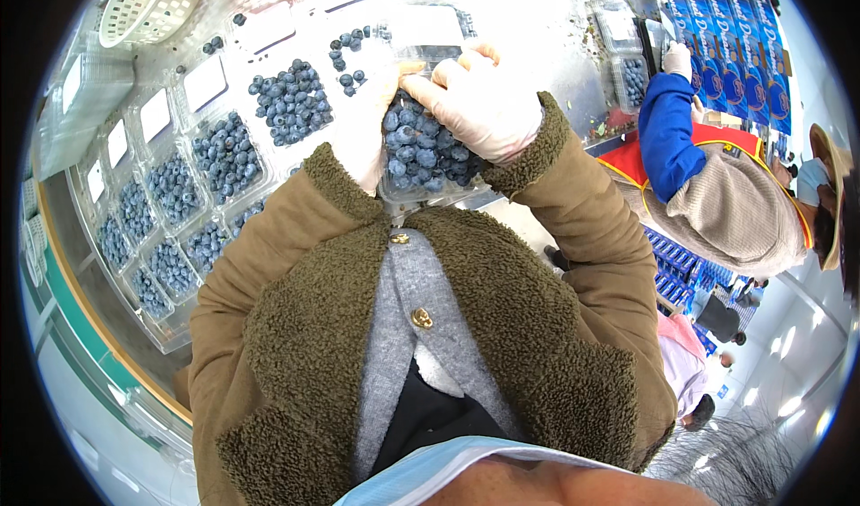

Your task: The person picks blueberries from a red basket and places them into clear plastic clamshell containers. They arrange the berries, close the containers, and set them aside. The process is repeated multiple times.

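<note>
A clear plastic clamshell (420, 194) filled with blueberries (423, 146) sits right in front of my body. My left hand (366, 126), in a pale thin glove, holds its left side with the thumb at the back edge. Over the back right of the berries lies my right hand (484, 99), gloved too, its fingers bent near the hinge edge. Glare washes out both gloves, and whether the right fingertips pinch anything is hidden. The clamshell's lid (423, 26), with a white label, is folded back away from me.
Several open clamshells of blueberries (225, 153) stand in rows at left. Loose blueberries (349, 56) lie on the metal table (537, 22). Stacked empty clamshells (87, 96) and a white basket (151, 5) are further left. A co-worker (725, 190) works at right beside blue printed cartons (732, 56).
</note>
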Demonstrator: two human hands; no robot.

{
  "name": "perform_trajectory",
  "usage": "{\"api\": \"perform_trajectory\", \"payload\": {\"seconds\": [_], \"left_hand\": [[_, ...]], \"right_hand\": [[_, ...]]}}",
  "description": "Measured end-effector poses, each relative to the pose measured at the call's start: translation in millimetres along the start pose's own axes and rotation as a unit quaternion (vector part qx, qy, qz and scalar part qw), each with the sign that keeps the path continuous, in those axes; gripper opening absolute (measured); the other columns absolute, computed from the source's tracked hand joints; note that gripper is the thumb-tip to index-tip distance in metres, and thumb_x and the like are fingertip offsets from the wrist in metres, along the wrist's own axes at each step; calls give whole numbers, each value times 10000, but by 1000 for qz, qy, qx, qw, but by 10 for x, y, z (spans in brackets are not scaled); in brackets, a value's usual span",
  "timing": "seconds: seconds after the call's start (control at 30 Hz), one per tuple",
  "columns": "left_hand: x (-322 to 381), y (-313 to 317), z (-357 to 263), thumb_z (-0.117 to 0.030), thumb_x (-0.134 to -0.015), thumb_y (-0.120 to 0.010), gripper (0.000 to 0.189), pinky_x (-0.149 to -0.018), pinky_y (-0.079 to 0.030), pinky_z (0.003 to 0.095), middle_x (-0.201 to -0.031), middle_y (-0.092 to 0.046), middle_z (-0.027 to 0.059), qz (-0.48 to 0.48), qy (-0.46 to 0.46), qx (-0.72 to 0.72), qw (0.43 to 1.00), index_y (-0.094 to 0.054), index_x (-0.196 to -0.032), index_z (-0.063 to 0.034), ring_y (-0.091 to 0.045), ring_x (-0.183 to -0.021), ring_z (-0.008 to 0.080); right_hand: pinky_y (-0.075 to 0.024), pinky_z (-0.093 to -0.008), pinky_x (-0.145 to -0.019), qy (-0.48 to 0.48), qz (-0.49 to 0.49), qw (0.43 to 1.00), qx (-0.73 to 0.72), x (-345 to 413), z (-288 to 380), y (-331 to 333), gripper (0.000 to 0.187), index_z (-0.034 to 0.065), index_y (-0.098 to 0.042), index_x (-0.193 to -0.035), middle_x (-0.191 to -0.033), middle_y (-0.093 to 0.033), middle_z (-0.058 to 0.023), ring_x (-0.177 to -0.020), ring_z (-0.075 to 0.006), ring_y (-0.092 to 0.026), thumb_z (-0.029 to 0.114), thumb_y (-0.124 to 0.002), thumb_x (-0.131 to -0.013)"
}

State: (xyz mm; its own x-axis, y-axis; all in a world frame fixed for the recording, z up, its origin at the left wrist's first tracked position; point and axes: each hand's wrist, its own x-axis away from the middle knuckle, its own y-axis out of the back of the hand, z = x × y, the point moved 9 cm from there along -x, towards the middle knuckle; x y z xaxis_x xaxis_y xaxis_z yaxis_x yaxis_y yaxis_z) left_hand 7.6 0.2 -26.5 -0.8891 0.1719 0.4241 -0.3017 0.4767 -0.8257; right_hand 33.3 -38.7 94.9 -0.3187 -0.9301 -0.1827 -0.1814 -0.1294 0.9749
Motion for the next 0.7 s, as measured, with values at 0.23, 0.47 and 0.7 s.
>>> {"api": "perform_trajectory", "payload": {"seconds": [0.23,0.47,0.7], "left_hand": [[5,11,-6,-347,-964,-464,402,-874,-514,356,-1115,-614,105,13,-3,2,1000,-522,-1216,-39,-616,-981,201],[50,-66,-78,-322,-970,-453,389,-930,-473,349,-1173,-583,96,39,-31,-29,998,-517,-1223,-33,-582,-1044,193],[74,-116,-160,-294,-959,-489,360,-940,-450,355,-1166,-587,93,9,-70,-53,996,-542,-1197,-30,-563,-1061,188]], "right_hand": [[-418,-372,-863,-41,1,997,-57,47,-76,11,223,164,-613,-1014,-949,-635,0,-865,-178,-606,169,-534,-805],[-407,-349,-855,-35,-13,994,-104,12,-102,33,231,186,-633,-1015,-894,-625,-11,-846,-191,-589,187,-571,-793],[-409,-356,-854,-35,40,996,-78,-125,-13,9,185,140,-586,-1031,-875,-621,-58,-802,-219,-590,161,-480,-881]]}}
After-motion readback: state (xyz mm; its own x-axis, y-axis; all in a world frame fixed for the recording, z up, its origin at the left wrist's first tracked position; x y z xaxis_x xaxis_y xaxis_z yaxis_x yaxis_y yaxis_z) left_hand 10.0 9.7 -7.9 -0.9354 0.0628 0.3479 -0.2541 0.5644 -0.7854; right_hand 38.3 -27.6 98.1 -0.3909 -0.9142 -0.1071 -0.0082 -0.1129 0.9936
